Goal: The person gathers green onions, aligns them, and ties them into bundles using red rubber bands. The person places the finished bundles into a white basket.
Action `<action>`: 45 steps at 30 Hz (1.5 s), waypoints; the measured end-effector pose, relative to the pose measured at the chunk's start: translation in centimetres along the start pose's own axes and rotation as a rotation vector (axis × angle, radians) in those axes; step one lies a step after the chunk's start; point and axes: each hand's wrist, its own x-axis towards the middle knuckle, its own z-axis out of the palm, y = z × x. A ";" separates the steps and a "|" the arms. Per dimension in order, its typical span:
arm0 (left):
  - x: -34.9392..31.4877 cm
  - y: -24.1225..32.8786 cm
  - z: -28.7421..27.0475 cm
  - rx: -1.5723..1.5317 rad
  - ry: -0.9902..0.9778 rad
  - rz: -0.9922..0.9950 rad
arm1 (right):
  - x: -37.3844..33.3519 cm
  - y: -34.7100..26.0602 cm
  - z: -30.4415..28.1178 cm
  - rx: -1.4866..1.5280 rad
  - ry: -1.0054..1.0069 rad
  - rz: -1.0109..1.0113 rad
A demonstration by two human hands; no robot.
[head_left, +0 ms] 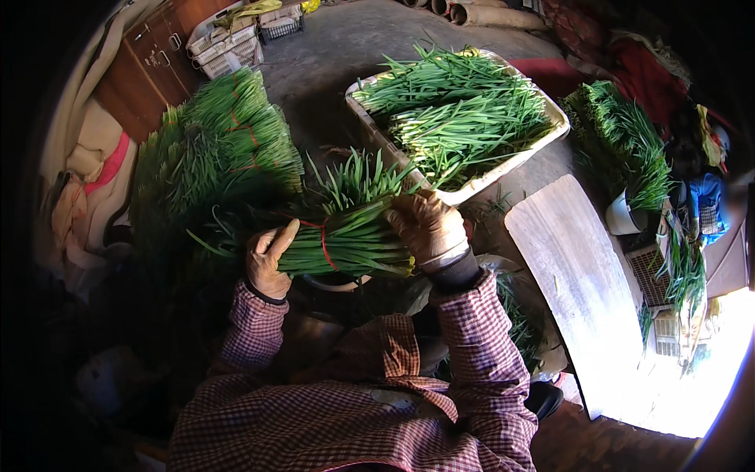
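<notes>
In front of my chest lies a bundle of green chives (358,245), held crosswise, with a red tie around its left part. My left hand (271,258), in a pale glove, grips the left end, its thumb and a finger pointing up along it. My right hand (431,228), gloved as well, is closed at the right end near the cut stalks; its fingertips are partly hidden. More loose chives (354,182) stand up just behind the bundle. Below it the pale rim of a round container (336,283) shows in part.
A white tub (487,182) heaped with chives stands ahead to the right. Tied bundles (236,141) are stacked at left. A long pale board (578,267) lies at right. Beyond it are a white bucket (625,214) with chives and another person's blue sleeve (710,206). Crates (228,51) sit far left.
</notes>
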 end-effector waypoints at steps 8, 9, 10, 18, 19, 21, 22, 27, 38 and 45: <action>-1.9 -1.2 0.0 -0.113 0.054 -0.122 | -1.3 3.6 -0.4 1.017 0.241 0.452; -2.1 -1.4 0.0 -0.449 0.078 -0.204 | -1.6 4.4 -0.6 1.011 0.205 0.417; -2.3 -1.5 -0.3 -0.313 0.079 -0.195 | -1.9 4.8 -0.7 0.958 0.214 0.422; -2.9 -1.6 -1.4 -0.220 0.066 -0.155 | -0.7 2.3 0.1 0.820 -0.145 0.227; -3.0 -1.7 -1.4 -0.207 0.058 -0.141 | -0.4 2.5 0.5 0.777 -0.227 0.190; -2.8 -1.4 -1.2 -0.322 0.050 -0.157 | -0.2 3.0 0.9 0.796 -0.313 0.218; -2.7 -1.2 -1.2 -0.378 0.046 -0.166 | -0.2 3.1 0.8 0.866 -0.374 0.310; -2.0 0.4 -2.0 -0.193 0.002 -0.032 | 1.0 2.0 -1.7 0.864 -0.565 0.592; -3.1 -0.6 -2.0 -0.278 -0.050 -0.040 | 1.2 3.7 0.0 0.660 -0.628 0.608; -3.2 -1.4 -2.8 -0.065 -0.096 0.110 | 1.1 3.8 -0.3 0.652 -0.836 0.532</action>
